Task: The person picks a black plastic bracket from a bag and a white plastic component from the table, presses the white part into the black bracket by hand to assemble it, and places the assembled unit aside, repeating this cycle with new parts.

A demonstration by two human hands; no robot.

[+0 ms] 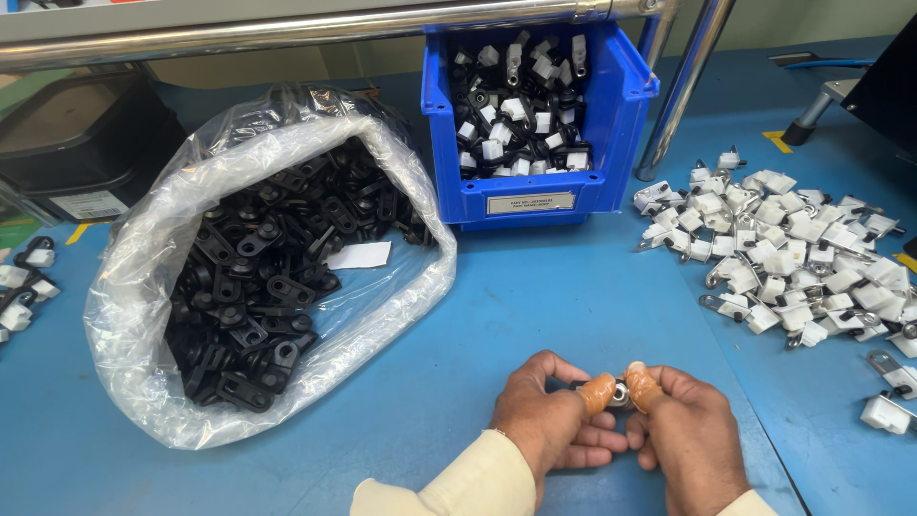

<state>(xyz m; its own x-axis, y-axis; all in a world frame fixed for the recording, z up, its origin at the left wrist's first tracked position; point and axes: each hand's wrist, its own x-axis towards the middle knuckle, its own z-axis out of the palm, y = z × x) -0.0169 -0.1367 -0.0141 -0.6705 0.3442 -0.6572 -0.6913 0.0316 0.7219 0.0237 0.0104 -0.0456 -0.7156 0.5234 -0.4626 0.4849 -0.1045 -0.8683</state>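
**Two hands pressing a little part together**

At the bottom middle, the small part (617, 392) is being squeezed between the left hand (546, 420) and right hand (690, 441), both closed on it. It looks mid-joining; next needs a firm, straight push. Black pieces are filling the clear bag (134, 277) at left.

Bright, even overhead light; glare on the plastic bag (143, 248), soft shadows, sharp focus throughout.
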